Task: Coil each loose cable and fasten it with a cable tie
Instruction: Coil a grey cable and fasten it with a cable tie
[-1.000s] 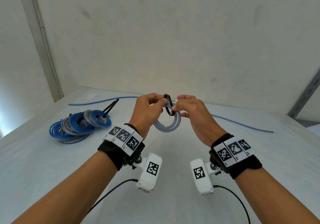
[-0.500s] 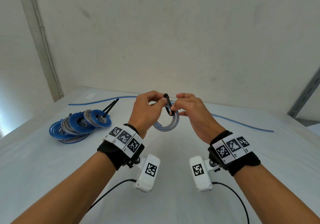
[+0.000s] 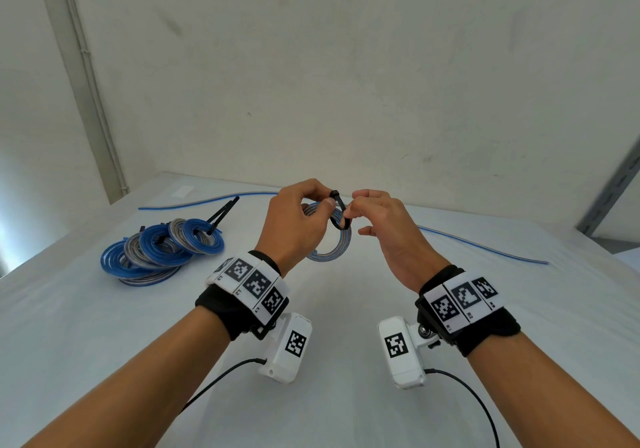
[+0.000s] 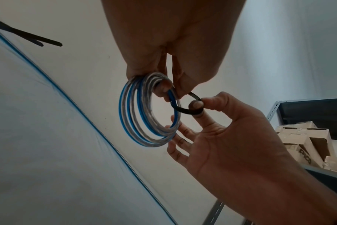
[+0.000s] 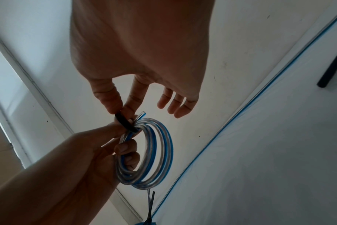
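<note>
A small coil of blue and clear cable (image 3: 334, 251) (image 4: 137, 121) (image 5: 160, 152) hangs in the air above the table, held at its top by my left hand (image 3: 304, 219) (image 5: 113, 146). A black cable tie (image 3: 340, 212) (image 4: 185, 108) (image 5: 125, 122) loops round the coil's strands. My right hand (image 3: 360, 215) (image 4: 200, 105) pinches the tie's loop between thumb and forefinger, its other fingers spread loosely. My left thumb and forefinger press the tie's head end against the coil.
A pile of tied blue and grey coils (image 3: 159, 253) lies at the left of the white table (image 3: 104, 343), with loose black ties (image 3: 223, 213) beside it. A long loose blue cable (image 3: 485, 250) runs along the far side. Boxes on a metal shelf (image 4: 306, 137) stand at the right.
My right hand has shifted slightly right and opened its lower fingers, still pinching the tie. The coil and left hand have stayed in nearly the same place.
</note>
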